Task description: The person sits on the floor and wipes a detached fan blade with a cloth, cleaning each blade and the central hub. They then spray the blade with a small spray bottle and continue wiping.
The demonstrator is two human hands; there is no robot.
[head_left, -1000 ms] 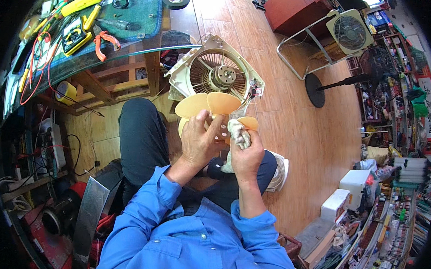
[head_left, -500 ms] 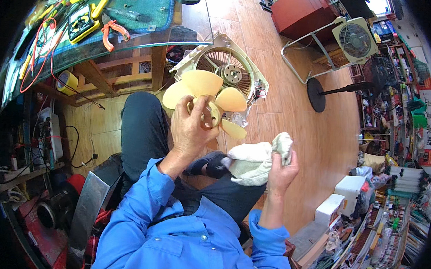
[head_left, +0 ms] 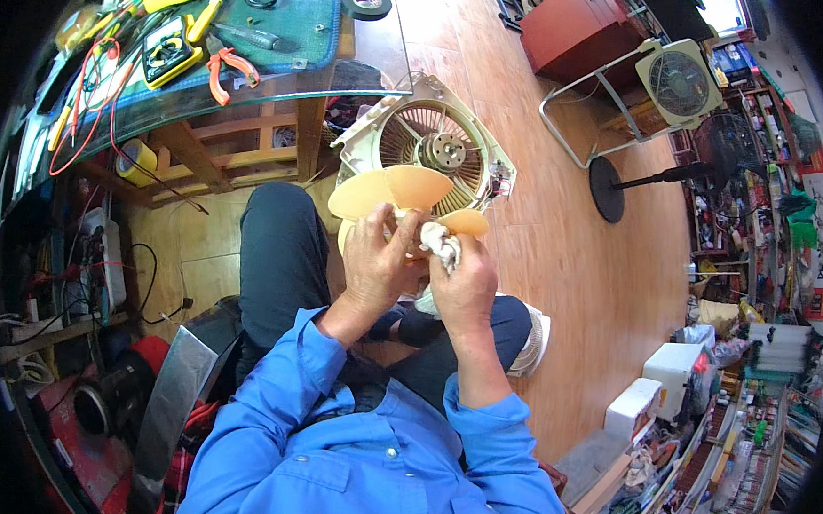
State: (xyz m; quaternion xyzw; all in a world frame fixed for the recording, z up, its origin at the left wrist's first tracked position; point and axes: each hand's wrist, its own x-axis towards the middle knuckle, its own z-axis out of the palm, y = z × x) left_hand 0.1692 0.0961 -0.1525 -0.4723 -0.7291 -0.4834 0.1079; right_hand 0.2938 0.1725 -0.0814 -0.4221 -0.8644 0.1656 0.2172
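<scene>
In a crowded workshop, our left grip point(head_left: 374, 259) is clenched on a pale yellow fan wheel point(head_left: 418, 188) toward its centre, the broad blades point(head_left: 359, 197) spreading out beyond its fingertips. Just beside it, our right grip point(head_left: 468, 284) clutches a whitish cloth point(head_left: 441, 244) bunched up close to the wheel; our hands hide exactly where cloth and wheel meet. Farther ahead of both grips, a cream fan housing point(head_left: 368, 127) lies on the wooden floor point(head_left: 568, 314), its motor point(head_left: 443, 152) bare. Ahead and to the left of the left grip stands the glass-topped desk point(head_left: 372, 57), red-handled pliers point(head_left: 246, 68) near its edge. We judge the step in hand to be wiping the wheel down; the next move, in our view, calls for a steady left hold and light cloth pressure, lest a thin blade bend.
</scene>
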